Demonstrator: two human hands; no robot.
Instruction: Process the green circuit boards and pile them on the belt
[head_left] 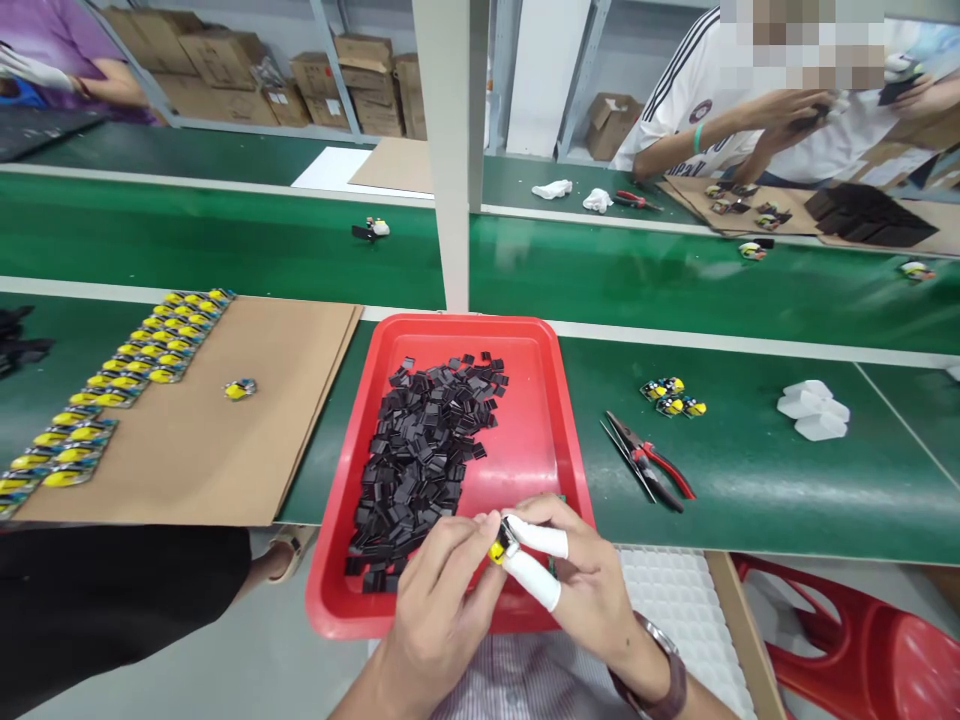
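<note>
Both my hands meet over the near edge of a red tray [551, 440] that holds a heap of several small black parts [424, 450]. My left hand [439, 610] and my right hand [585, 580] pinch one small yellow and black component [500, 547] between their fingertips. Two fingers of my right hand wear white finger cots, and a watch sits on that wrist. To the left, a brown cardboard sheet [247, 450] carries rows of several yellow components [112, 385] and one loose component [240, 389].
Red-handled pliers [649, 465] lie right of the tray, near three yellow components [673, 396] and white pieces [814, 410]. A white post [450, 150] rises behind the tray. Across the green conveyor belt [637, 280] a person in a white shirt [705, 90] handles parts. A red chair [862, 640] stands at lower right.
</note>
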